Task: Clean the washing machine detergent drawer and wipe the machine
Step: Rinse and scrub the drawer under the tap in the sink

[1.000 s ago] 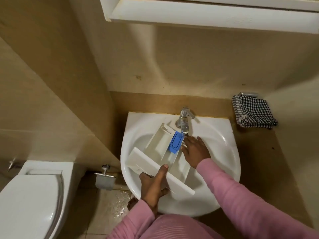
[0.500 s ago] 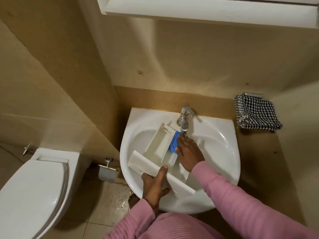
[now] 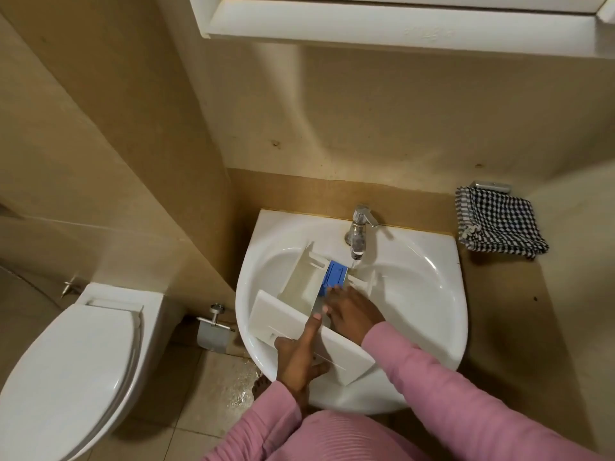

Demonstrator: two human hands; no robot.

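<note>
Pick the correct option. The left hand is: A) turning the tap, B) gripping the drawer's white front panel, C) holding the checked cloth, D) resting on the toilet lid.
B: the left hand grips the front panel of the detergent drawer, which lies in the sink, with its thumb laid up across the panel. It is well away from the tap and the checked cloth.

Noted blur on right hand [image 3: 354,312] fingertips [image 3: 336,289]; found detergent drawer [image 3: 301,277] partly hidden beneath; saw toilet [image 3: 66,361] cut by left edge.
</note>
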